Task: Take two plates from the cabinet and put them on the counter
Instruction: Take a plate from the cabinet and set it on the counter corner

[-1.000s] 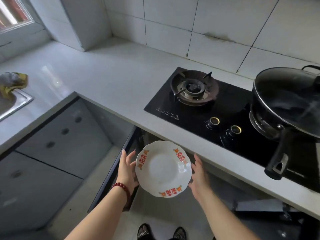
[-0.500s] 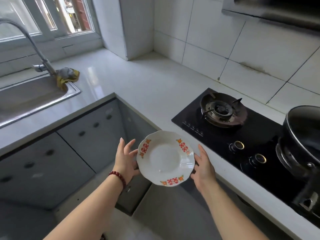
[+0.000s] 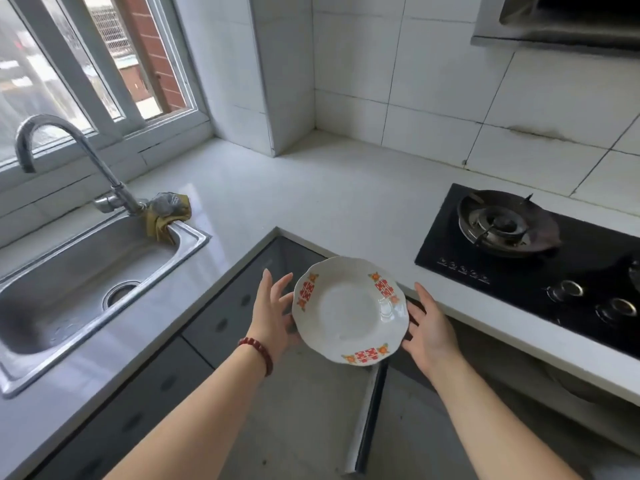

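A white plate (image 3: 349, 310) with a scalloped rim and red-orange marks is held in the air in front of the inner corner of the white counter (image 3: 311, 195). My left hand (image 3: 273, 315) grips its left edge, fingers under the plate. My right hand (image 3: 429, 327) holds its right edge, fingers spread. The plate tilts slightly toward me. Below it an open cabinet door (image 3: 369, 410) stands edge-on. Whether a second plate lies under this one is hidden.
A steel sink (image 3: 69, 282) with a curved tap (image 3: 69, 157) and a rag (image 3: 166, 216) at its corner lies to the left. A black gas hob (image 3: 533, 258) sits on the counter to the right. Grey cabinet fronts (image 3: 221, 317) run below the counter.
The plate has risen from low by the open cabinet to counter height, both hands still on it. The view lifted and swung left; the pan left view and the sink and window appeared.
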